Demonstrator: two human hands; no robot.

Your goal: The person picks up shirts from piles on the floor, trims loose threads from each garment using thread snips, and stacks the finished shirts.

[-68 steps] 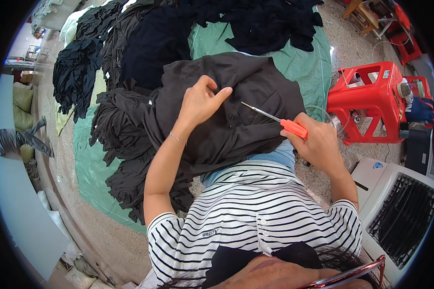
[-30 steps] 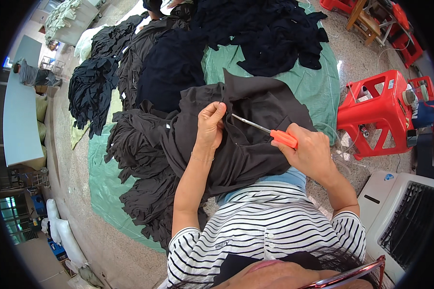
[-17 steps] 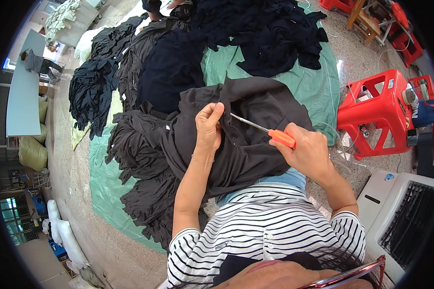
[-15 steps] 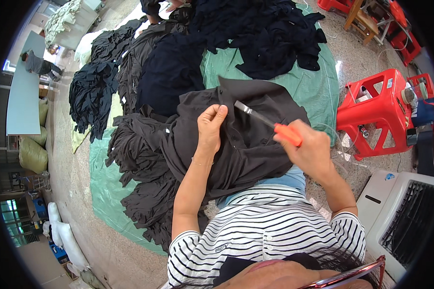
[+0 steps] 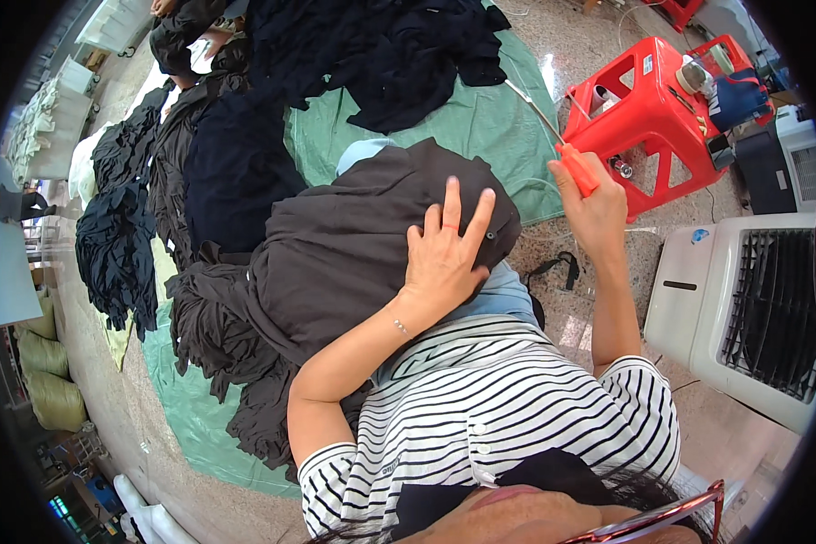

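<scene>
Across my lap lies a dark grey-brown garment (image 5: 344, 240), its cloth bunched and reaching to the heap on the left. On its right part my left hand (image 5: 437, 263) rests with the fingers spread, holding nothing. A small dark button shows beside those fingers. Raised to the right, apart from the cloth, my right hand (image 5: 600, 213) is closed around the orange handle of a tool (image 5: 579, 172) with a long, thin metal shaft. The shaft points up and away to the left; its exact kind is unclear.
Piles of dark grey clothes (image 5: 213, 313) and navy clothes (image 5: 372, 45) lie on a green sheet (image 5: 462, 118). Right of me stand a red stool (image 5: 648, 122) with small items on top and a white air cooler (image 5: 684, 295). Another person's arm (image 5: 168, 45) shows at the far left.
My left hand has gone from pinching the garment's edge to lying spread on it. My right hand has lifted the tool away to the right. The garment is turned over and the view has shifted right.
</scene>
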